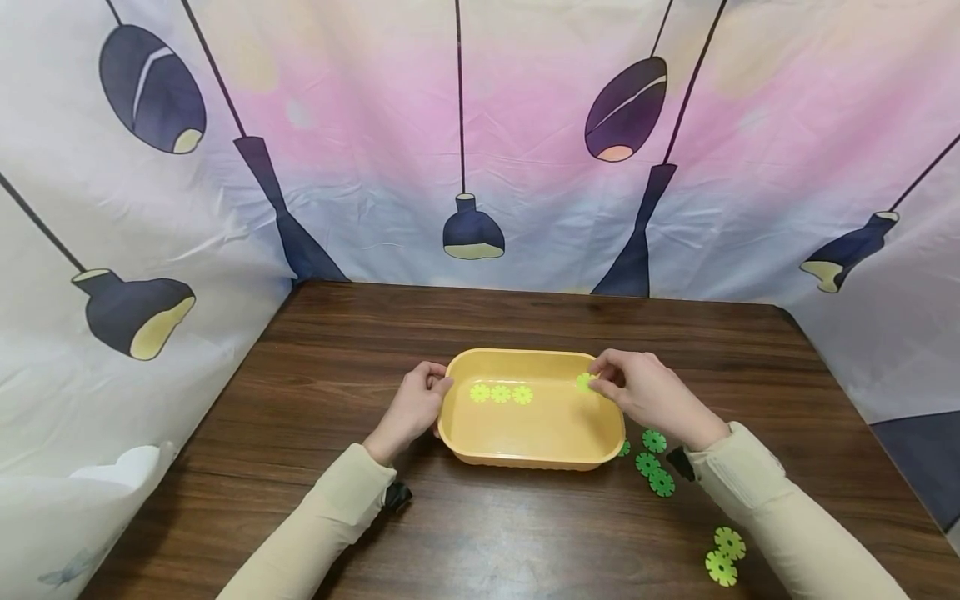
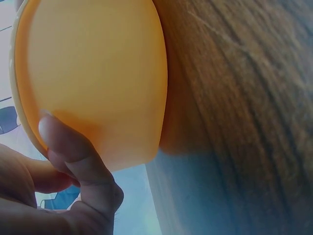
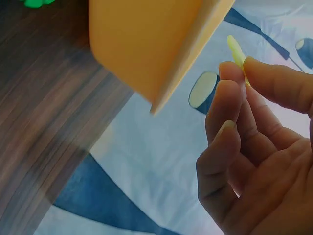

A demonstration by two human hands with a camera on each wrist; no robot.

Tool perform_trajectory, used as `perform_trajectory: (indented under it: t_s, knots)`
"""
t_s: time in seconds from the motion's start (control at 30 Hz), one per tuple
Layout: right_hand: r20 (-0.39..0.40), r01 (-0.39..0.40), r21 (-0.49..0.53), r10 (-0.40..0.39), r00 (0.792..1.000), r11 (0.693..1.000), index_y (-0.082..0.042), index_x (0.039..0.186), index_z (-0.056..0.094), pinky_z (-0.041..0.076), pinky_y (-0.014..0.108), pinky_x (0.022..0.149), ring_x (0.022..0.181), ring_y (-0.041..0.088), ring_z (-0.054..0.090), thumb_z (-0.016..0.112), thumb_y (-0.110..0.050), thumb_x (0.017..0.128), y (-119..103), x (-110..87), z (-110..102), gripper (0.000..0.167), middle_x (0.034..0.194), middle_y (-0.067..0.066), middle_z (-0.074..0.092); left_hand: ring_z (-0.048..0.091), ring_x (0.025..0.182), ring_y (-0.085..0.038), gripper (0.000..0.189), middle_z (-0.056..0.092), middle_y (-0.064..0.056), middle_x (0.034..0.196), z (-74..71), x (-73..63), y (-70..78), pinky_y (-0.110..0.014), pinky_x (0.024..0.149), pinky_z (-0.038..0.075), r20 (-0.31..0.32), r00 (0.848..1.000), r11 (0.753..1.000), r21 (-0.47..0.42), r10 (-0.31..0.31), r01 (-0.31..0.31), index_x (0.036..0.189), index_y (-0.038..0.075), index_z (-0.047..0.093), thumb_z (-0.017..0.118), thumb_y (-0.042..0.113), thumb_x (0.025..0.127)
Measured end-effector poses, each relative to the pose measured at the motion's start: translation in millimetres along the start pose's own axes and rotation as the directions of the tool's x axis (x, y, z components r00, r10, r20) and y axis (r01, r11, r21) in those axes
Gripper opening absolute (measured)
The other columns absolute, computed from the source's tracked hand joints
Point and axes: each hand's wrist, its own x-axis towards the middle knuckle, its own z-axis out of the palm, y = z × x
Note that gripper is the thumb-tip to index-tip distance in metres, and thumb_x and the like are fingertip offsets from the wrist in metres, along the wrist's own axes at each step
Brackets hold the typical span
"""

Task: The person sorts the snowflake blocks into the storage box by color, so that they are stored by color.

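Note:
A yellow plastic tray (image 1: 532, 432) stands on the table. My left hand (image 1: 411, 408) grips its left end by the rim; in the left wrist view the fingers (image 2: 73, 147) lie against the outer wall. Over the tray's right end, my right hand (image 1: 654, 393) pinches a yellow-green notched plastic disc (image 1: 584, 382) between thumb and fingertips. The right wrist view has this disc (image 3: 235, 50) edge-on, above the level of the tray rim (image 3: 188, 54). Inside the tray, three matching discs (image 1: 501, 394) form a row near the back left; whether they interlock I cannot tell.
Several green notched discs (image 1: 654, 441) lie on the wooden table (image 1: 495, 533) by the tray's right end, one partly hidden by it. Two yellow-green discs (image 1: 726, 554) lie nearer the front, beside the right sleeve. A lamp-patterned cloth (image 1: 390, 167) hangs behind the table.

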Motion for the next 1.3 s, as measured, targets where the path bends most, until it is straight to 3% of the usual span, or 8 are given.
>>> perform_trajectory:
  t_s: [0.2, 0.47, 0.6, 0.8, 0.93, 1.03, 1.2, 1.3]
  knots:
    - [0.018, 0.029, -0.015, -0.028, 0.999, 0.999, -0.013, 0.098, 0.067, 0.049, 0.028, 0.058, 0.067, 0.008, 0.058, 0.07, -0.018, 0.091, -4.0, 15.4, 10.2, 0.009, 0.081, -0.002, 0.067, 0.047, 0.039, -0.015, 0.022, 0.054, -0.015, 0.079, 0.0, 1.2, -0.5, -0.029, 0.036, 0.045, 0.001, 1.0, 1.0, -0.006, 0.003, -0.003, 0.117, -0.004, 0.052, 0.051, 0.011, 0.101]
    - [0.055, 0.046, -0.126, -0.039, 0.998, 0.991, -0.015, 0.094, 0.067, 0.046, 0.027, 0.053, 0.063, 0.007, 0.055, 0.07, -0.02, 0.09, -11.9, 31.0, 24.0, 0.006, 0.077, -0.008, 0.063, 0.046, 0.039, -0.016, 0.022, 0.054, -0.017, 0.079, 0.0, 0.9, -1.2, -0.029, 0.036, 0.045, 0.0, 1.0, 1.0, -0.014, 0.002, -0.002, 0.117, -0.004, 0.052, 0.051, 0.011, 0.101]
    - [0.076, 0.063, -0.216, -0.048, 0.996, 0.974, -0.019, 0.086, 0.066, 0.043, 0.026, 0.051, 0.062, 0.007, 0.052, 0.072, -0.02, 0.088, -13.2, 34.4, 29.4, 0.007, 0.074, -0.01, 0.059, 0.046, 0.038, -0.015, 0.023, 0.054, -0.019, 0.08, 0.8, 0.9, -0.8, -0.028, 0.035, 0.044, 0.002, 1.0, 1.0, -0.013, 0.008, -0.008, 0.117, -0.005, 0.052, 0.05, 0.011, 0.101]
    - [0.065, 0.142, -0.323, -0.128, 0.99, 0.936, -0.02, 0.075, 0.067, 0.041, 0.026, 0.048, 0.056, 0.007, 0.048, 0.074, -0.013, 0.084, -12.9, 40.5, 36.7, 0.014, 0.068, -0.01, 0.058, 0.046, 0.038, -0.016, 0.023, 0.053, -0.021, 0.081, 0.7, 1.3, -0.3, -0.029, 0.034, 0.044, -0.006, 1.0, 1.0, -0.011, 0.019, -0.019, 0.117, -0.005, 0.052, 0.051, 0.011, 0.101]
    - [0.08, 0.172, -0.392, -0.153, 0.985, 0.904, -0.021, 0.059, 0.047, 0.026, 0.026, 0.049, 0.054, 0.009, 0.032, 0.066, 0.001, 0.081, -12.7, 44.0, 42.9, 0.037, 0.06, -0.009, 0.04, 0.046, 0.038, -0.016, 0.023, 0.052, -0.02, 0.08, 0.6, 0.9, -0.7, -0.029, 0.034, 0.045, -0.005, 1.0, 1.0, -0.011, 0.02, -0.02, 0.118, -0.005, 0.051, 0.05, 0.011, 0.101]
    - [0.117, 0.2, -0.427, -0.166, 0.979, 0.882, -0.02, 0.058, 0.035, 0.02, 0.029, 0.052, 0.056, 0.011, 0.026, 0.066, 0.002, 0.082, -13.8, 45.2, 47.3, 0.045, 0.06, -0.006, 0.03, 0.047, 0.038, -0.016, 0.024, 0.052, -0.019, 0.08, 0.9, 0.6, -1.4, -0.029, 0.034, 0.045, -0.001, 1.0, 1.0, -0.017, 0.021, -0.021, 0.118, -0.006, 0.051, 0.051, 0.01, 0.101]
    - [0.145, 0.226, -0.448, -0.179, 0.973, 0.865, -0.017, 0.059, 0.059, 0.033, 0.028, 0.05, 0.056, 0.01, 0.035, 0.074, -0.009, 0.084, -16.4, 45.5, 51.9, 0.03, 0.06, -0.009, 0.046, 0.047, 0.038, -0.016, 0.024, 0.052, -0.019, 0.079, 1.0, 0.0, -1.9, -0.029, 0.034, 0.045, -0.002, 1.0, 1.0, -0.02, 0.017, -0.017, 0.119, -0.007, 0.051, 0.051, 0.01, 0.1]
    - [0.148, 0.239, -0.449, -0.192, 0.97, 0.861, -0.018, 0.056, 0.055, 0.03, 0.027, 0.049, 0.055, 0.009, 0.032, 0.075, -0.009, 0.083, -16.9, 46.1, 53.3, 0.035, 0.057, -0.01, 0.042, 0.047, 0.038, -0.015, 0.024, 0.052, -0.019, 0.079, 0.8, 0.2, -2.1, -0.029, 0.034, 0.045, -0.006, 1.0, 1.0, -0.016, 0.014, -0.014, 0.118, -0.006, 0.051, 0.051, 0.01, 0.1]
